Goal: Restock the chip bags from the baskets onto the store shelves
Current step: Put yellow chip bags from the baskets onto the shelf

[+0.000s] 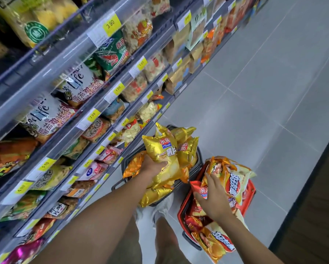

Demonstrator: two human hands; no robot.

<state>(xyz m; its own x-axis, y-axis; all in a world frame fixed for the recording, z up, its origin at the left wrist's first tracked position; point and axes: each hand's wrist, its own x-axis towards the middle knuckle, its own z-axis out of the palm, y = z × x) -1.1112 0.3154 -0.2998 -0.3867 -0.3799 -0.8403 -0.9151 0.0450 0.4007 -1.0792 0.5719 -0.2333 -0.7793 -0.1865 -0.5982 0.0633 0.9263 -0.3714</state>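
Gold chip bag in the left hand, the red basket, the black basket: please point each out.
gold chip bag (160,151), head view, printed front.
red basket (252,189), head view, far rim.
black basket (199,162), head view, right rim.

One head-worn view — looking steeply down along the shelves (68,103), close over both baskets (198,162).

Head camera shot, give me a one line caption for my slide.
Left hand lifts gold chip bags from the black basket while right hand grips bags over the red basket, beside stocked shelves.
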